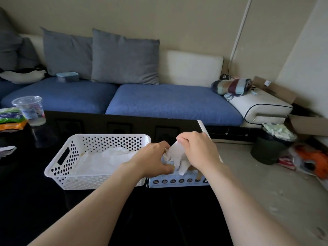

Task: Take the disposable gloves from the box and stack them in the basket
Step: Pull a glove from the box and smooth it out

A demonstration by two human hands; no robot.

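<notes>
- While my right hand (pixel 197 151) pinched a white glove (pixel 177 157) by its cuff, fingers curled down tight over it, the glove hung limp beneath my knuckles with its fingers drooping into the box (pixel 177 182).
- My left hand (pixel 154 158) sat just beside the right, fingers bent toward the glove's near edge and thumb low by the box rim; I could not tell whether it gripped the glove, the box or nothing.
- The box lay directly under both hands, its lid flap (pixel 201 125) standing up beyond my right hand.
- The white perforated basket (pixel 58 167) sat just to the left of my left hand, touching the box, with pale gloves in the basket (pixel 106 158) lying flat on its floor.
- Both rested on the black table (pixel 35 201) under my forearms.
- Well to the left of my left hand stood a clear plastic cup (pixel 30 109); off to the right of my right hand, on the floor, stood a dark bin (pixel 271 148).
</notes>
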